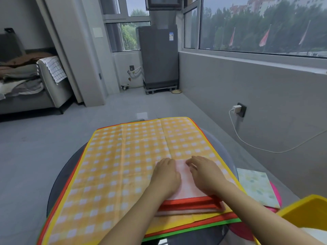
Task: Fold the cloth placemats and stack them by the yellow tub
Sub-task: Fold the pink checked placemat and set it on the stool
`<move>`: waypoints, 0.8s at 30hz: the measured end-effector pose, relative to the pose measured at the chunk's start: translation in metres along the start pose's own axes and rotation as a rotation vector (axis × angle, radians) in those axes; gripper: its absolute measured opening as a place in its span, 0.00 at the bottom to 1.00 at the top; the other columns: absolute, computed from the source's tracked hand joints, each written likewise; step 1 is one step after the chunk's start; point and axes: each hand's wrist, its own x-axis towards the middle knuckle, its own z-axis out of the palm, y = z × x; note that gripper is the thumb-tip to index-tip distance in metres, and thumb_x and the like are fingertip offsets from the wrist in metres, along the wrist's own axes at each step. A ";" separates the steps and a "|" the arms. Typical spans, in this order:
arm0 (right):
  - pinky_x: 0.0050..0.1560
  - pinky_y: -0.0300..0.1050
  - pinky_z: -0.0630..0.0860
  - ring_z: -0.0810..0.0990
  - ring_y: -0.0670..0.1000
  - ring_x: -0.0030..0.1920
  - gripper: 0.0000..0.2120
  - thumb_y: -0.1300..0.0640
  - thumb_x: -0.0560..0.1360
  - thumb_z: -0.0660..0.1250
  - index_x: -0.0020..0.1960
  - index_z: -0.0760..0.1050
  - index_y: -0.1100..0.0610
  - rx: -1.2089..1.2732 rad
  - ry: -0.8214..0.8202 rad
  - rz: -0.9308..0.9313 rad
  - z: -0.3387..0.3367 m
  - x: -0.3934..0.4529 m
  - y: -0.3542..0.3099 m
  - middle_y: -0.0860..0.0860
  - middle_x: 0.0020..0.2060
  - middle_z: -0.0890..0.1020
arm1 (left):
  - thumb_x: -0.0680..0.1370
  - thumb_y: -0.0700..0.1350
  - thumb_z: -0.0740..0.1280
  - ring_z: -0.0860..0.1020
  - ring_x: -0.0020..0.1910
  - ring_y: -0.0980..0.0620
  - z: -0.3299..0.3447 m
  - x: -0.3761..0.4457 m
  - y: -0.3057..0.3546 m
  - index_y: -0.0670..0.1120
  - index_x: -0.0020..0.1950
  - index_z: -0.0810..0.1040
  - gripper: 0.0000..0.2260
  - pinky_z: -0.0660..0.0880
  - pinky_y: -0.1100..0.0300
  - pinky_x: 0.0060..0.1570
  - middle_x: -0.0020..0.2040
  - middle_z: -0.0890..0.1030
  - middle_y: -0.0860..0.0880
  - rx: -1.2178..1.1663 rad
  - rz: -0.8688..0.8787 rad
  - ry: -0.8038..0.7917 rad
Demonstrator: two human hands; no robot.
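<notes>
Both hands lie flat, fingers relaxed, on a folded red-edged placemat (187, 190) at lower centre: left hand (166, 175), right hand (206, 174), just beside each other. It rests on a spread yellow checked placemat (123, 160) covering a round dark table (58, 179). One yellow tub (306, 211) sits lower right, beside a pale patterned cloth (256, 186)

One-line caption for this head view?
Both hands press a folded red-edged placemat on a yellow checked placemat.
</notes>
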 end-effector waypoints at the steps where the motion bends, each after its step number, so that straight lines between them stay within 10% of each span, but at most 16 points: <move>1: 0.71 0.46 0.59 0.61 0.53 0.72 0.19 0.54 0.81 0.50 0.70 0.67 0.51 -0.005 -0.035 -0.002 0.004 -0.002 -0.002 0.50 0.70 0.68 | 0.81 0.46 0.50 0.53 0.76 0.45 0.005 -0.002 0.004 0.42 0.75 0.57 0.22 0.49 0.53 0.74 0.76 0.57 0.43 0.015 -0.009 -0.047; 8: 0.73 0.49 0.36 0.37 0.49 0.75 0.44 0.35 0.63 0.19 0.76 0.40 0.47 -0.198 -0.143 0.030 0.028 -0.015 0.002 0.47 0.76 0.42 | 0.82 0.53 0.44 0.37 0.76 0.52 0.024 -0.009 -0.001 0.49 0.78 0.42 0.25 0.33 0.54 0.73 0.78 0.40 0.49 0.151 -0.007 -0.028; 18: 0.75 0.51 0.37 0.40 0.51 0.76 0.29 0.44 0.80 0.38 0.77 0.40 0.57 -0.232 -0.143 0.261 0.017 -0.013 0.018 0.51 0.77 0.44 | 0.82 0.54 0.40 0.36 0.76 0.53 0.014 -0.016 -0.035 0.51 0.77 0.37 0.24 0.33 0.47 0.73 0.77 0.38 0.51 0.101 -0.173 -0.068; 24: 0.65 0.50 0.58 0.62 0.56 0.68 0.23 0.43 0.79 0.53 0.69 0.65 0.54 -0.152 0.043 0.350 0.007 -0.010 0.019 0.52 0.68 0.66 | 0.81 0.54 0.52 0.60 0.71 0.50 0.011 -0.017 -0.036 0.49 0.73 0.64 0.21 0.55 0.53 0.69 0.72 0.64 0.51 -0.023 -0.288 0.200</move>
